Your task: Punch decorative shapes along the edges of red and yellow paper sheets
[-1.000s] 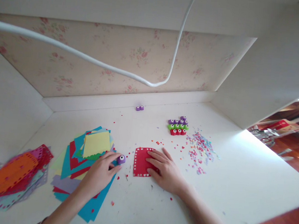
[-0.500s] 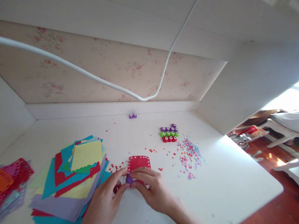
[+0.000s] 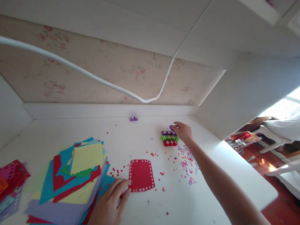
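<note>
A red paper (image 3: 141, 175) lies flat on the white table, with small holes punched along its edges. My left hand (image 3: 111, 202) is at its lower left edge, thumb and forefinger closed on the border. My right hand (image 3: 182, 132) reaches far out to the group of small craft punches. Its fingertips are on a purple craft punch (image 3: 171, 127) at the back of that group. In front stand a row of purple punches (image 3: 168, 133), a row of green punches (image 3: 169, 138) and a row of red punches (image 3: 170, 143); my fingers partly hide the purple ones.
Two purple punches (image 3: 133, 118) stand near the back wall. Stacked coloured paper (image 3: 87, 158) lies left of my left hand, with punched sheets (image 3: 1, 184) farther left. Confetti (image 3: 189, 163) is scattered at right. A white cable (image 3: 91, 74) hangs across the view.
My right hand has left the red paper and moved away to the back right, to the punches. The purple punch is gone from the paper's lower left corner. My left hand stays beside the paper.
</note>
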{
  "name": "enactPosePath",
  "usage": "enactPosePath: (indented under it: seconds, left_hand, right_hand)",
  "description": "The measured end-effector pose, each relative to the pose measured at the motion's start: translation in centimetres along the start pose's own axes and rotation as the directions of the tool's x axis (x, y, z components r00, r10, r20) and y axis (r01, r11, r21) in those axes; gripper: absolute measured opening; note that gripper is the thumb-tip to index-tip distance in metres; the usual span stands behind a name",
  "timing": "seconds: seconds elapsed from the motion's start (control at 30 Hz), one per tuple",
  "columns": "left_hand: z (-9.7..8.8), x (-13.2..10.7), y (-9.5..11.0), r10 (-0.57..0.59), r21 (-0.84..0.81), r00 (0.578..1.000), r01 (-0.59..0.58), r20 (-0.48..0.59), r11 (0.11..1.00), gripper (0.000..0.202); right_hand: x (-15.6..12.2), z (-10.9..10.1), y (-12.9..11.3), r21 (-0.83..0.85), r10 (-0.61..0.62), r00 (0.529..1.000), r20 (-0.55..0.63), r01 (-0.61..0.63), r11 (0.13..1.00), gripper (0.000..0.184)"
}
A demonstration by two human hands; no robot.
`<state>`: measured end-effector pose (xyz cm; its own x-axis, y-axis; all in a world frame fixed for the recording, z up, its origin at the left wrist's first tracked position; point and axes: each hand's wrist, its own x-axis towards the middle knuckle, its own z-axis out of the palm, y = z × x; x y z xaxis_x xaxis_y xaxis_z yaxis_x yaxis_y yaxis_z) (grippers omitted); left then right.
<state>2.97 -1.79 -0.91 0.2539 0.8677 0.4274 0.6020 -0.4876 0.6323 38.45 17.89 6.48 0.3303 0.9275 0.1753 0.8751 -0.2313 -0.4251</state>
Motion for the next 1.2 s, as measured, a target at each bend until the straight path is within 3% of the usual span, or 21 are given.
enactPosePath:
  seconds: [0.3,0.47,0.6,0.77,0.9,1.07,1.2]
  left_hand:
    - [-0.1,-0.3,-0.4,0.005,0.045,0.997,-0.009,0.078,0.999,0.019]
    - [-0.4,0.0,-0.3,0.009,0.037,0.998,-0.012,0.064,0.999,0.019]
    - [-0.8,0.1,0.0,0.006,0.013,0.998,-0.007,0.062,1.000,0.021]
    - [-1.2,0.2,-0.3,-0.039,0.027,0.999,0.038,0.016,0.999,0.023]
    - [-1.8,0.3,-1.1,-0.080,0.070,0.995,0.084,-0.055,0.994,0.022]
    - [-2.5,0.6,-1.5,-0.126,0.107,0.985,0.139,-0.118,0.985,0.021]
    - [-2.5,0.7,-1.5,-0.111,0.114,0.986,0.125,-0.122,0.986,0.021]
  right_hand:
    - [2.8,2.6,0.2,-0.289,-0.060,0.990,0.128,0.095,0.953,0.024]
    - [3.9,2.4,-0.8,-0.317,-0.098,0.986,0.132,0.135,0.939,0.035]
    - [4.3,3.9,-4.1,-0.245,-0.204,0.960,0.190,0.247,0.938,0.037]
    - [3.6,8.5,-10.8,-0.076,-0.431,0.858,0.281,0.467,0.881,0.046]
    - [3.4,11.5,-15.1,0.018,-0.501,0.809,0.307,0.522,0.853,0.044]
    - [3.2,12.8,-16.2,0.064,-0.433,0.855,0.286,0.434,0.899,0.029]
    - [2.0,11.9,-15.4,0.116,-0.388,0.892,0.232,0.371,0.921,0.021]
